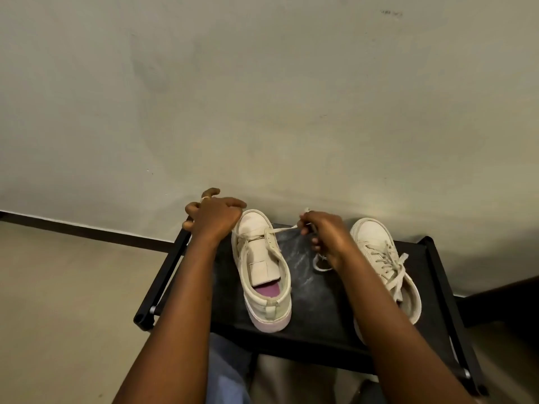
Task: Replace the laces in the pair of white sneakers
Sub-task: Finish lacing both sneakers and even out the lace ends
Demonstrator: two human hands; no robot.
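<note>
Black desk (315, 301), beige wall (262, 97). Part-laced sneaker (262, 272), centre; right hand (323, 234) pinches its lace (284, 229). Laced sneaker (382, 258), right edge. Left hand (214, 218) curled, grasp indiscernible.

Nearly unlaced white sneaker (260, 268) left of its laced mate (384, 265)

Heel of right sneaker (379, 243) behind right forearm (379, 310), lace (284, 228) hidden in right hand (323, 231), forearms cut off below

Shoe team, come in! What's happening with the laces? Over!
Left hand, right hand each grip white flat lace. Middle white sneaker: bottom eyelets only. Other white sneaker laced, nothing blocking.
</note>
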